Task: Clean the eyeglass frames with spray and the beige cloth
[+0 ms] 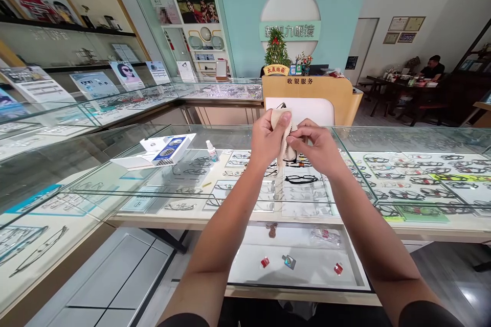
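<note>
My left hand (268, 138) grips a beige cleaning cloth (276, 116) wrapped around a pair of glasses, its thumb pressed on the cloth. My right hand (316, 145) pinches the same cloth and the glasses (289, 156) from the right; only a dark bit of frame shows below the fingers. Both hands are held above the glass counter top (215, 135). A small spray bottle (212, 152) stands on the counter left of my hands. A white and blue box (164, 150) lies further left.
Under the glass lie several rows of spectacle frames (406, 179). A lower shelf holds small tags (287, 261). A cashier desk (310, 94) with a small tree stands behind. Display cases run along the left wall. A person (432, 69) sits at a table far right.
</note>
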Motion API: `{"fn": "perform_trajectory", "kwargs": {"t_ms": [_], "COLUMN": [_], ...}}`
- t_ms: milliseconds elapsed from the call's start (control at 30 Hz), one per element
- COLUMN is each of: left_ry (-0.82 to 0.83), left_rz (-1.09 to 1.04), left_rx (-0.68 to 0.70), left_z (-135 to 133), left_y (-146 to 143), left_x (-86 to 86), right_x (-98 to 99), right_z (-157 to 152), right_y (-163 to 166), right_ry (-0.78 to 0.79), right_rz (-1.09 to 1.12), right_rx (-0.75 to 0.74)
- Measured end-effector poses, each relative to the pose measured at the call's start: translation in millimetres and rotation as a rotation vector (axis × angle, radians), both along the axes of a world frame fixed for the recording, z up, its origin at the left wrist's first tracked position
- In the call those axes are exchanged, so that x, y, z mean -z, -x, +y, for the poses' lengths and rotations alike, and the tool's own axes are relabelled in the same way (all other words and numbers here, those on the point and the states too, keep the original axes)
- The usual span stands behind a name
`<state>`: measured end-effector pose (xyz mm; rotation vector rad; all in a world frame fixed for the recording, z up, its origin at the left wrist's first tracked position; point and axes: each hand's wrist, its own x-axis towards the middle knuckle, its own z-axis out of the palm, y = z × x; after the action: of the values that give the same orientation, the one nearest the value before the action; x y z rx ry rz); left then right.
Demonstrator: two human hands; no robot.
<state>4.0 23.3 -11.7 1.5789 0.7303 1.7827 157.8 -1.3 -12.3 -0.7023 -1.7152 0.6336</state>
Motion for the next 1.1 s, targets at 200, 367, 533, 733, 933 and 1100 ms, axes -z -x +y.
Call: {"fn": "perform_trajectory", "kwargs": {"t_ms": [200,367,533,733,933,1100], "left_ry": [0.083,0.2,0.111,0.094,0.247,0.28], "left_rz": [-0.037,0.05,0.021,-0.061,-0.095,-0.098], "left_rx": [0.059,0.415,0.312,0.087,0.328,0.41], "left_z": [9,11,6,7,15,18], "left_y": [8,23,13,2,15,23], "left_x": [1.8,-3.3,-2.1,2.6,-0.1,-2.4], "right_x": [3.3,4.4,2.4,2.3,6.2,9.0], "right_z": [8,15,10,9,17,22], "right_y": [-2,-9,-7,-3,-4,-7], "right_ry": [0.043,0.152,0.147,0.135,0.228,0.377], "right_rz": [0.083,0.159,0.134,0.154,0.261,0.424], "right_rx": [-0.01,-0.047,-0.053,-0.06,-0.07,-0.098]}}
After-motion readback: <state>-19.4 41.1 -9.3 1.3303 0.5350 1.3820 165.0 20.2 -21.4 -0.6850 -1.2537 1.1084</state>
